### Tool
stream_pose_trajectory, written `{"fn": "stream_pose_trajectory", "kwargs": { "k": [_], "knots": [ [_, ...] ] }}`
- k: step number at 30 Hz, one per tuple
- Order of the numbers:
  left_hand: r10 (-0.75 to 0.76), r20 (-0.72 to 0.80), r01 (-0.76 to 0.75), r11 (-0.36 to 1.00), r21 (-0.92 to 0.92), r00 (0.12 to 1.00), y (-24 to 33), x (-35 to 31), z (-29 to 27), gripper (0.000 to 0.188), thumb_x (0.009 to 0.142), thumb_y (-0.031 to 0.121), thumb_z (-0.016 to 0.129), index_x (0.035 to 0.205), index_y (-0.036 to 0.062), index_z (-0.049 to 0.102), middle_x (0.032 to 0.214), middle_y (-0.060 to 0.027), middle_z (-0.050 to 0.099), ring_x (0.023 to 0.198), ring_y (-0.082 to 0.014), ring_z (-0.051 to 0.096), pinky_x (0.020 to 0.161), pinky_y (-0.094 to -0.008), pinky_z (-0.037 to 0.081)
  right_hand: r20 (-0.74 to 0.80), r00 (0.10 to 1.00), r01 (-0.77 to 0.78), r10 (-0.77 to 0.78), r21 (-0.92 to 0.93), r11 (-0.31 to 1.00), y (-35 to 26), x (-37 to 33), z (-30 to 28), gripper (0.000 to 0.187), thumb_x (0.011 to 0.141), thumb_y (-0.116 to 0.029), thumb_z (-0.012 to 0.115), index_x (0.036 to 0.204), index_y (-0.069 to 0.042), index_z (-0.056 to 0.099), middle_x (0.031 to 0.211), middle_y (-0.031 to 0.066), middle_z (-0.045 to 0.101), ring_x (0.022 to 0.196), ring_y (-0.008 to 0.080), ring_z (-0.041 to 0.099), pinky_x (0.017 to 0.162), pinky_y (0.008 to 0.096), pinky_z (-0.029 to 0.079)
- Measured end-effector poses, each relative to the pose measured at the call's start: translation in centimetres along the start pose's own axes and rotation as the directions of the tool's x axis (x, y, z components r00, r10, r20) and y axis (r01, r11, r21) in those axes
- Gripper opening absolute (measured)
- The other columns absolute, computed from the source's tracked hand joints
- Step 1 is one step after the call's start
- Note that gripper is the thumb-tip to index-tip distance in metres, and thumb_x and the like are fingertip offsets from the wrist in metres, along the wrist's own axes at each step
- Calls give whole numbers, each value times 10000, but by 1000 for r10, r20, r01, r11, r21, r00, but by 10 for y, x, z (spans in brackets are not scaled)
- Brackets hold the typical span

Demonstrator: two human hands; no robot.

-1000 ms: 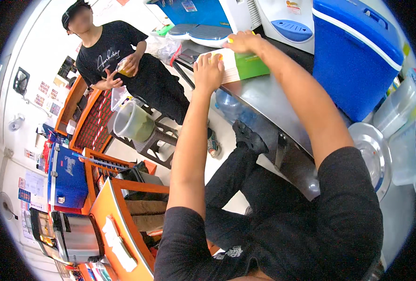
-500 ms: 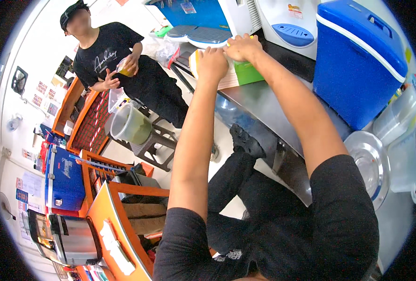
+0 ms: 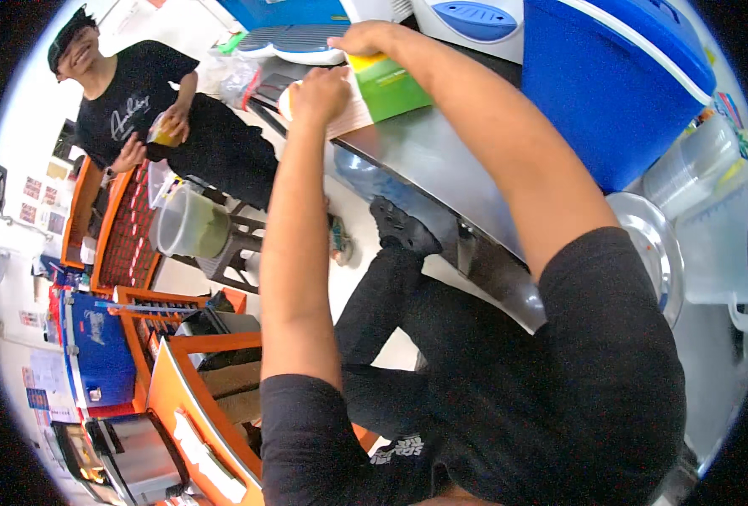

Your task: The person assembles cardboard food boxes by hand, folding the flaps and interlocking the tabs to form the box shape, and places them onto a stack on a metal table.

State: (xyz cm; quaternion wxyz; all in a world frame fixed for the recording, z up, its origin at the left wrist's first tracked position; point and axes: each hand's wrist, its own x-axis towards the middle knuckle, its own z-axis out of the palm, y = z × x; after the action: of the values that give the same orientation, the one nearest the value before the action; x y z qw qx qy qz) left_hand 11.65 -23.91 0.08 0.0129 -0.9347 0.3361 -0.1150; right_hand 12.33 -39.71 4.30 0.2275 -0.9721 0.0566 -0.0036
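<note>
My left hand (image 3: 319, 94) curls over the pale left end of the green-and-white box (image 3: 395, 91); my right hand (image 3: 364, 38) bends over its far edge. I cannot tell whether either set of fingers clamps it. The box's green side sits right of my left fingers, at the steel table's (image 3: 441, 152) left end.

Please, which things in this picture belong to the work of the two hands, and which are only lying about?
Apparently in use:
- green, yellow and white box, touched by left hand and right hand
- steel counter below it

Apparently lying about:
- blue cooler at right
- round metal tray
- clear bucket
</note>
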Motion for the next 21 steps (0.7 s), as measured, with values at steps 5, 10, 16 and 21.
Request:
{"fn": "stream_pose_trajectory", "kwargs": {
  "k": [5,10,16,21],
  "knots": [
    [-53,188,12,977,214,981,-5,-11,-40,418,888,262,395,1238,121,574,1261,-158,581,1204,-319,523,1028,-530,349,-224,973,-101,48,-234,967,-42,-36,38,574,916,-551,352,1326,-198,543,1393,104,489,1281,309,455,1086,553,211],
    [-43,-241,-13,974,-226,970,-36,-26,29,397,949,329,350,1222,82,496,1213,-196,576,1193,-367,506,1036,-548,327,-144,987,30,-74,-290,956,-59,-65,22,508,879,-453,454,1249,-137,599,1323,145,539,1240,333,495,1027,487,348],
    [-85,-389,-39,953,-300,917,-27,-28,31,264,893,219,489,1044,16,565,1122,-221,586,1071,-387,541,936,-479,409,-138,987,18,-77,-388,922,-65,-61,25,395,872,-350,471,1126,-131,681,1250,117,603,1172,328,558,950,429,442],
    [51,-861,-244,966,-86,506,-29,-34,10,248,870,209,534,965,-7,611,1089,-209,596,978,-345,571,857,-457,477,-198,980,-66,3,-311,948,-39,-25,32,584,871,-520,387,1295,-162,569,1369,133,506,1264,337,473,1030,500,335]
  ]
}}
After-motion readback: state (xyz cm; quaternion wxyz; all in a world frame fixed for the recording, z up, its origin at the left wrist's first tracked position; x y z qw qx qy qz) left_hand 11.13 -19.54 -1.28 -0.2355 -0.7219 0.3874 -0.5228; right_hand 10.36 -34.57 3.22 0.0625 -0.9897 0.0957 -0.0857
